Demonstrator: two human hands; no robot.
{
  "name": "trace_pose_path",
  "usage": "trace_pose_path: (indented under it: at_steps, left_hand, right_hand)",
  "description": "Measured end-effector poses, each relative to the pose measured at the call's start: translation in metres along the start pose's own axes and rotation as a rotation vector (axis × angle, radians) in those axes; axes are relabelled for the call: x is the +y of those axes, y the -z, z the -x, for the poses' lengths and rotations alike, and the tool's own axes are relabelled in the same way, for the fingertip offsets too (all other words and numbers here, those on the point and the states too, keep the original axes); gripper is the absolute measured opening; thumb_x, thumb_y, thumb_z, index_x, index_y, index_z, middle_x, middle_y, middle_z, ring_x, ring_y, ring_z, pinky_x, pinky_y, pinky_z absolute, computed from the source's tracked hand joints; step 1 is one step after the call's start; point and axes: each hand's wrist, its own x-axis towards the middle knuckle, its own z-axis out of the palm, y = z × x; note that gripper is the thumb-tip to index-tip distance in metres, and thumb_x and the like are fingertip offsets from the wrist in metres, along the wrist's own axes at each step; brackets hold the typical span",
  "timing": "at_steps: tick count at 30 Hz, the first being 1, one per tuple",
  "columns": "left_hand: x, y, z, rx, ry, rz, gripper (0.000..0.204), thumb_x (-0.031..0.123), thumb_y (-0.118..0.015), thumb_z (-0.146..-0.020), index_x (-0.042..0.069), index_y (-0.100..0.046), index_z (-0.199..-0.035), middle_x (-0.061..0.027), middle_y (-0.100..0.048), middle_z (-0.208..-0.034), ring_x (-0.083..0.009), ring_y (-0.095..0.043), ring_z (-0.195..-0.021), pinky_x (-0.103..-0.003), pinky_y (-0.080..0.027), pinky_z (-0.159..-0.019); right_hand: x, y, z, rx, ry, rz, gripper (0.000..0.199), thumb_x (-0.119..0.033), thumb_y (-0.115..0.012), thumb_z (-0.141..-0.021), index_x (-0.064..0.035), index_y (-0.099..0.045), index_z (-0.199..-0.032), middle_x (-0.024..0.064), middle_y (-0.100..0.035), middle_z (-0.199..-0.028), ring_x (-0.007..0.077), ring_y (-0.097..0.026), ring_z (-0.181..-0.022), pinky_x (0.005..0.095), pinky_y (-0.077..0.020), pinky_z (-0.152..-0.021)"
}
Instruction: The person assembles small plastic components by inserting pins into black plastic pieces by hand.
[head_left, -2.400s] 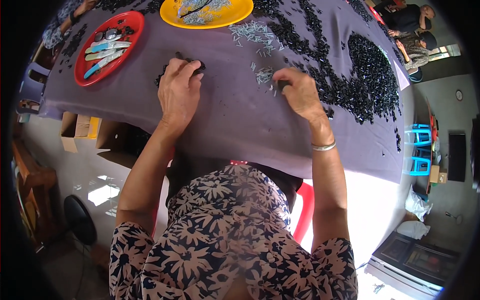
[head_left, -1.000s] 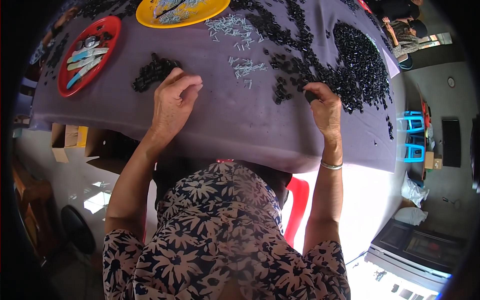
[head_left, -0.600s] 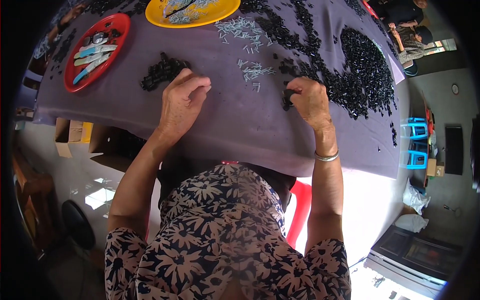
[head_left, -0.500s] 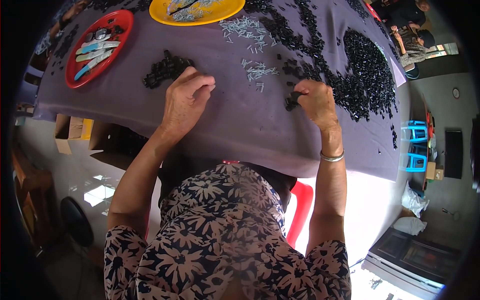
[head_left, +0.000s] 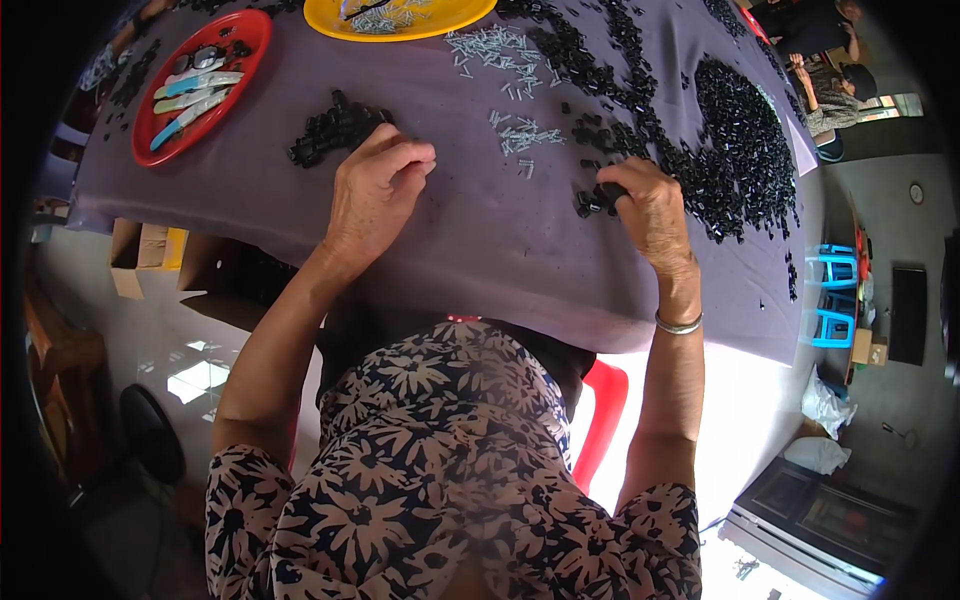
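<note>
My left hand (head_left: 378, 195) hovers just right of a small heap of black plastic pieces (head_left: 335, 128). Its fingers are curled, thumb against forefinger; whatever they may hold is hidden. Over on the right, my right hand (head_left: 652, 205) is closed with a small black plastic piece (head_left: 612, 190) at its thumb and fingertips. More loose black pieces (head_left: 588, 204) lie beside those fingertips. Between and beyond the hands are small clear pins (head_left: 526, 134), with a larger scatter of clear pins (head_left: 492, 50) farther back.
A red tray (head_left: 160, 152) with blue- and green-handled tools stands at the left. At the back is a yellow tray (head_left: 400, 35) of clear pins. A big pile of black pieces (head_left: 740, 150) covers the right side of the purple cloth (head_left: 480, 250). Another person (head_left: 832, 90) sits far right.
My right hand has shifted slightly right, and its fingers now reach down to the loose black pieces. My left hand has barely moved.
</note>
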Motion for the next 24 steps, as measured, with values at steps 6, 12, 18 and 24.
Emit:
trace_pose_path:
  at_steps: [6, 12, 18, 24]
  left_hand:
    - [0.0, -0.001, -0.001, -0.002, 0.025, 0.015, 0.015, -0.004, -0.066, -0.079, 0.003, -0.067, -0.092, -0.0082, -0.06, -0.085, -0.0232, -0.065, -0.075, -0.032, -0.051, -0.066]
    - [0.004, -0.002, 0.001, 0.017, 0.005, 0.053, 0.014, -0.003, -0.068, -0.079, 0.003, -0.067, -0.092, -0.0081, -0.06, -0.085, -0.0222, -0.064, -0.075, -0.029, -0.051, -0.066]
    - [0.02, -0.009, 0.011, -0.162, 0.196, 0.529, 0.023, -0.004, -0.068, -0.084, 0.003, -0.066, -0.106, -0.0014, -0.061, -0.087, -0.0111, -0.062, -0.082, -0.023, -0.05, -0.074]
    - [0.027, -0.016, 0.017, -0.284, 0.47, 0.88, 0.024, 0.0, -0.067, -0.087, 0.001, -0.066, -0.111, -0.006, -0.066, -0.099, -0.0122, -0.064, -0.085, -0.026, -0.053, -0.074]
  right_hand:
    - [-0.002, 0.008, 0.0, -0.131, 0.296, 0.324, 0.032, 0.01, -0.061, -0.061, -0.0047, -0.067, -0.089, 0.0068, -0.061, -0.085, 0.0282, -0.058, -0.085, 0.0386, -0.0465, -0.079]
    - [0.002, 0.004, -0.007, -0.079, 0.377, 0.28, 0.031, 0.007, -0.064, -0.06, -0.0045, -0.066, -0.089, 0.0098, -0.059, -0.08, 0.0281, -0.057, -0.077, 0.0359, -0.0481, -0.074]
    - [-0.058, -0.032, -0.003, 0.079, 0.009, -0.563, 0.016, 0.008, -0.064, -0.079, -0.0023, -0.068, -0.09, -0.0007, -0.064, -0.084, 0.0053, -0.055, -0.077, 0.0207, -0.0443, -0.066]
    - [-0.106, -0.073, 0.012, 0.19, -0.073, -0.874, 0.017, 0.009, -0.065, -0.079, -0.0022, -0.067, -0.091, 0.0009, -0.062, -0.084, 0.0076, -0.055, -0.076, 0.0221, -0.0455, -0.07]
